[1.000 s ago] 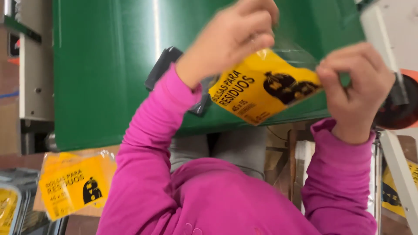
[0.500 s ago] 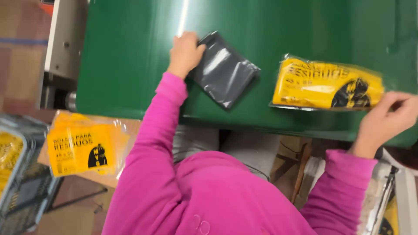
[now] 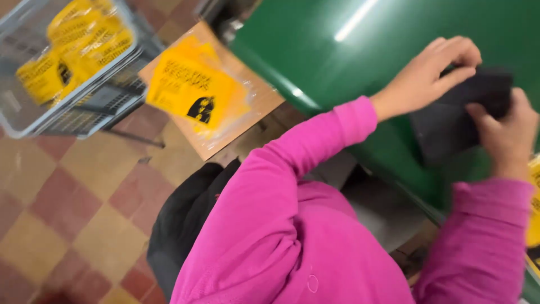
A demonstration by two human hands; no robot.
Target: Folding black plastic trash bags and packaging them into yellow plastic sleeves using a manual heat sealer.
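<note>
On the glossy green table (image 3: 315,50), both arms reach forward: the left hand (image 3: 427,76) and right hand (image 3: 506,132) pinch a flat dark grey plastic bag (image 3: 455,126) lying near the table's front edge, with bare surface beyond.

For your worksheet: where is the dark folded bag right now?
In the head view, upper right: the dark folded bag lies on the green table, held between the left hand and right hand.

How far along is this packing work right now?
Done: yellow packets lie in the wire basket, another yellow packet on the cardboard sheet. In hand: left hand and right hand grip a folded black bag on the green table. How much is left isn't visible.
</note>
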